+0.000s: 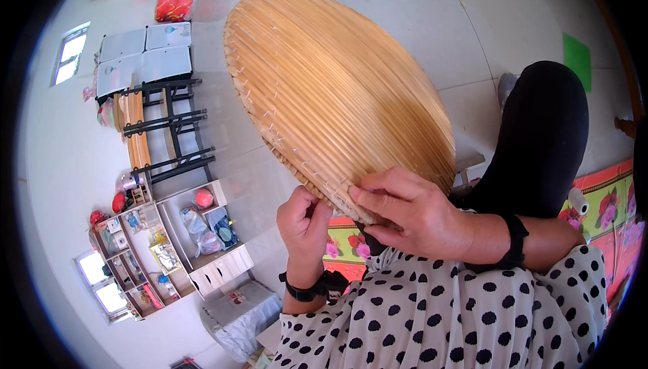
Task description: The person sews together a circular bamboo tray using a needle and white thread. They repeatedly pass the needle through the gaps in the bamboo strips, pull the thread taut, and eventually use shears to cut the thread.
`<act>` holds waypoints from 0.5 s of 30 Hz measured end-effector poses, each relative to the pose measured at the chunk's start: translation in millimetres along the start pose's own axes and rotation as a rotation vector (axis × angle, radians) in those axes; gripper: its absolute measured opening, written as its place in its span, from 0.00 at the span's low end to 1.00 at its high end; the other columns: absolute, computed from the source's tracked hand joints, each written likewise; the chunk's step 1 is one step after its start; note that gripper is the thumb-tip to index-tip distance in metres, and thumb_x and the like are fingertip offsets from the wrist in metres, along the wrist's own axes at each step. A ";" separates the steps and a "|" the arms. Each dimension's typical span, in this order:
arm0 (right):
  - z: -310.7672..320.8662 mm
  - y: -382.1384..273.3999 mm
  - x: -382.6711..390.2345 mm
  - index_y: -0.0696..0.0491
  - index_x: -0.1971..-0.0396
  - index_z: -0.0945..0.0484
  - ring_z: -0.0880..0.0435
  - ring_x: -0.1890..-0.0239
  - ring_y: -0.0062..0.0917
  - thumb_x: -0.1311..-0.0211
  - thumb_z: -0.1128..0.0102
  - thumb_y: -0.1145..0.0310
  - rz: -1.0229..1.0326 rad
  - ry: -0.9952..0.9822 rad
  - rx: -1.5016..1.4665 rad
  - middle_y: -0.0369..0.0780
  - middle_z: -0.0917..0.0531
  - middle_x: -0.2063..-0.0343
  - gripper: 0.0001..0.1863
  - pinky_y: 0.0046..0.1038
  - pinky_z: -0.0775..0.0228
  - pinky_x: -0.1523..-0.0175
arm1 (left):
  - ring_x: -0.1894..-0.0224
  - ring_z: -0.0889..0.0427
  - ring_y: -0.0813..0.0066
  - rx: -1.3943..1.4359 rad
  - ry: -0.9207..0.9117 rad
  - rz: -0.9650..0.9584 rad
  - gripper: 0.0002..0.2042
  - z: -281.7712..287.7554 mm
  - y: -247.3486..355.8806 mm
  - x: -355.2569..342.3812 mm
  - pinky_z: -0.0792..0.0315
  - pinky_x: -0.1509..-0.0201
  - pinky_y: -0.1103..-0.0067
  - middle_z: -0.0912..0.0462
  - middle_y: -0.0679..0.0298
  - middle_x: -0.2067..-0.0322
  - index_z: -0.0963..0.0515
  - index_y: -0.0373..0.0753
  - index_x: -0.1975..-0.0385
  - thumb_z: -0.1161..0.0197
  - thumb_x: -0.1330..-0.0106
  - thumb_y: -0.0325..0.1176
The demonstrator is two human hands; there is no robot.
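Observation:
A large round disc of tan plant stalks, laid side by side, stands tilted in front of me. Short white stitches run along its left part and near its rim, where a second layer shows beneath. My right hand is closed on the disc's near edge, thumb and fingers pinching the rim. Just left of it, my left hand is closed at the underside of the same edge. Its fingers are curled, and whether they grip the rim or something small is hidden.
A white thread spool lies on a flowered cloth at the right. My dark-trousered leg is bent beside the disc. Leftward are a shelf unit, folded black-legged tables and white cabinets. A green sheet lies on the floor.

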State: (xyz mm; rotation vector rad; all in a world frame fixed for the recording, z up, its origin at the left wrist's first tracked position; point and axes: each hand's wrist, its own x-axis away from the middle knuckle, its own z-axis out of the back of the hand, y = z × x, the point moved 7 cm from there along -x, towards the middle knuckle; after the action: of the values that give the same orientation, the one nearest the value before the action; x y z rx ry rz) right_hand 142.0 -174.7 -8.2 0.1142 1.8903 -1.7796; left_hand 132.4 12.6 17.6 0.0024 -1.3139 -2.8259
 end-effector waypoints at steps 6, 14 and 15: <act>-0.1 2.2 -4.1 0.57 0.46 0.27 0.23 0.56 0.39 0.56 0.29 0.75 -0.091 -0.015 -0.036 0.44 0.25 0.57 0.32 0.33 0.26 0.52 | 0.77 0.24 0.84 0.034 0.009 0.103 0.03 -0.8 16.3 -1.1 0.30 0.71 0.85 0.22 0.64 0.80 0.31 0.32 0.70 0.44 0.36 0.21; -0.4 -2.3 -4.0 0.60 0.45 0.27 0.23 0.56 0.39 0.57 0.31 0.77 -0.025 -0.056 -0.005 0.44 0.25 0.58 0.33 0.33 0.27 0.52 | 0.78 0.21 0.81 0.068 -0.040 0.138 0.02 -0.7 12.9 0.5 0.28 0.73 0.84 0.21 0.62 0.80 0.30 0.31 0.70 0.48 0.35 0.18; 0.2 -2.5 -3.8 0.60 0.45 0.27 0.23 0.56 0.39 0.57 0.31 0.78 -0.023 -0.054 -0.005 0.44 0.25 0.58 0.33 0.33 0.27 0.52 | 0.78 0.20 0.80 0.077 -0.041 0.142 0.02 -2.7 14.2 -1.4 0.27 0.73 0.84 0.20 0.61 0.79 0.30 0.31 0.70 0.48 0.35 0.18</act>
State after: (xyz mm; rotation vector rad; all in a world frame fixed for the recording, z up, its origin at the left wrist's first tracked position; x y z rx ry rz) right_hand 144.2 -174.0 -4.3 0.0423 1.8647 -1.7750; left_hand 134.1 1.5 26.6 -0.1413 -1.3714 -2.6703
